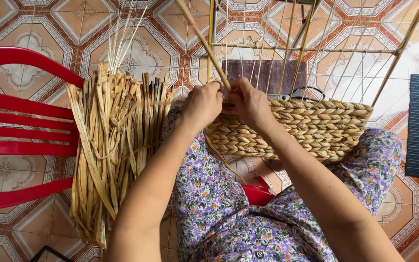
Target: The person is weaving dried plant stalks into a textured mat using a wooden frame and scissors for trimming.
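Left hand [202, 103]: I see its fingers pinched together on the long tan fibre strand [201, 38] at the basket's top edge.
Right hand [251, 103]: fingers closed on the same strand, touching the left.
Half-woven straw basket on thin upright ribs [316, 127]: resting on my lap, tipped away.
Risk, strand: dry fibre may split if I bend it sharply.
Risk, ribs: a hard pull could skew them and loosen the row.
Bundle of dried flat reeds [110, 145]: leaning on the red plastic chair [20, 126], could slide.

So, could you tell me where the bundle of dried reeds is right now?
In the head view, the reeds lean at the person's left, between the red chair and the left hand, which works the basket.
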